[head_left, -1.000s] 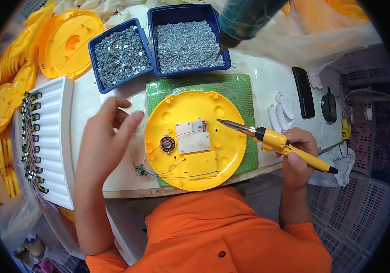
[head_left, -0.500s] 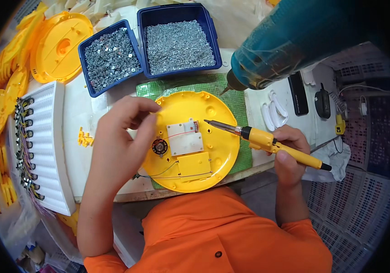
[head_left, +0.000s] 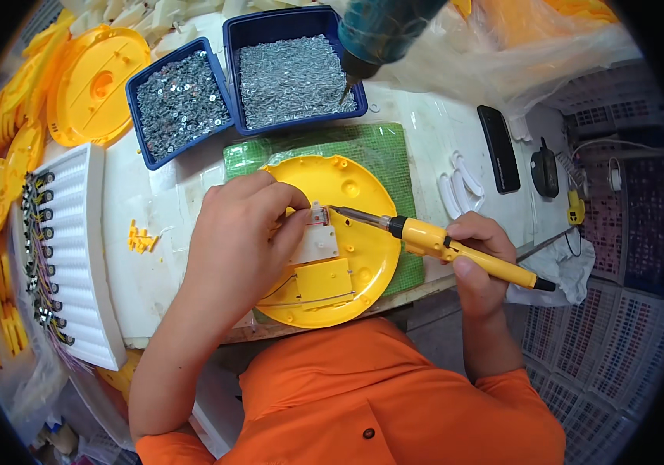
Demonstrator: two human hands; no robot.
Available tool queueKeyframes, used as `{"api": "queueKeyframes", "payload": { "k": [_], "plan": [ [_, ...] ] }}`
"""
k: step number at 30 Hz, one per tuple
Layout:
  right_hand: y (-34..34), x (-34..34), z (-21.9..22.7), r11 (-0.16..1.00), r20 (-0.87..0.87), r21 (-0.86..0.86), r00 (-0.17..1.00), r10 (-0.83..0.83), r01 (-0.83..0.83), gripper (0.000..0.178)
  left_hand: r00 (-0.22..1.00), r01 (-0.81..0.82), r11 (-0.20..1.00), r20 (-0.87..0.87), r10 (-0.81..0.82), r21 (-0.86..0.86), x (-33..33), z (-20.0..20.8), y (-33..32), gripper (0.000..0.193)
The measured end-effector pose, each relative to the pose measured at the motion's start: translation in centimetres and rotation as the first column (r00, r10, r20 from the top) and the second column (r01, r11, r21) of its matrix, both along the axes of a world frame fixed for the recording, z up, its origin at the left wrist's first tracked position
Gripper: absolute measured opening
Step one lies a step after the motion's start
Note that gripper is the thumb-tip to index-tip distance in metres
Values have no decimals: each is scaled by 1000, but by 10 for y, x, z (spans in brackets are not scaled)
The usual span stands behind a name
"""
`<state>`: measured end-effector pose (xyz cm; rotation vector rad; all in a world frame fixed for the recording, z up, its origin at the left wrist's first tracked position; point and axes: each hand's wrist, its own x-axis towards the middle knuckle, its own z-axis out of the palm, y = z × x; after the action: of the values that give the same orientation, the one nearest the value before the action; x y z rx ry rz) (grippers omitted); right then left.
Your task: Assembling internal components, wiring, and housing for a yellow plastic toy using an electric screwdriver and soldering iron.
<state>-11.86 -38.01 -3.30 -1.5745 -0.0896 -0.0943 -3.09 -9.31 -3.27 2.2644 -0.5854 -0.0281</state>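
Observation:
A round yellow plastic cover (head_left: 374,263) lies with its inner side up, carrying a white box (head_left: 318,243) and a yellow rectangular lid (head_left: 324,280). My right hand (head_left: 481,252) is wrapped round the handle of a yellow soldering iron (head_left: 425,237). The iron's tip points left, close to a small part with red on it (head_left: 317,216) at the box's upper edge. My left hand (head_left: 250,225) reaches over the cover's left side, thumb and forefinger pinched together beside that part. What they pinch is too small to make out, and the hand hides the round speaker.
A green mat (head_left: 394,167) lies under the cover. Behind are blue bins of screws (head_left: 359,102) and washers (head_left: 150,157); a teal power screwdriver (head_left: 382,31) hangs overhead. A white foam tray (head_left: 93,256) of wired speakers stands left; a black phone (head_left: 499,151) lies right.
My left hand has moved right and down onto the white box, covering the speaker. The soldering iron has shifted slightly left. The hanging screwdriver has swung away, toward the bins.

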Motion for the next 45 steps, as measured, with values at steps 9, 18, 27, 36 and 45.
{"api": "queueKeyframes", "payload": {
  "k": [9, 18, 27, 36, 45],
  "plan": [
    [2, 0, -3, 1000, 3, -6, 1000, 9, -9, 30, 993, 9, 1000, 121, -12, 27, -2, -5, -1, 9],
    [4, 1, -4, 1000, 10, -10, 1000, 18, -18, 29, 989, -9, 991, 145, -11, 133, -5, 2, -1, 9],
    [3, -2, -6, 1000, 3, 3, 1000, 6, -6, 30, 984, 0, 986, 177, -30, 167, -6, 1, -1, 8],
    [2, 1, -5, 1000, 2, -1, 1000, -7, 7, 32, 990, -9, 984, 140, -17, 179, -2, 5, -3, 10],
    [-84, -11, 7, 878, 154, -12, 868, -472, 479, 40, 996, -31, 980, 94, 12, 198, -6, 9, -6, 9]
  ]
}}
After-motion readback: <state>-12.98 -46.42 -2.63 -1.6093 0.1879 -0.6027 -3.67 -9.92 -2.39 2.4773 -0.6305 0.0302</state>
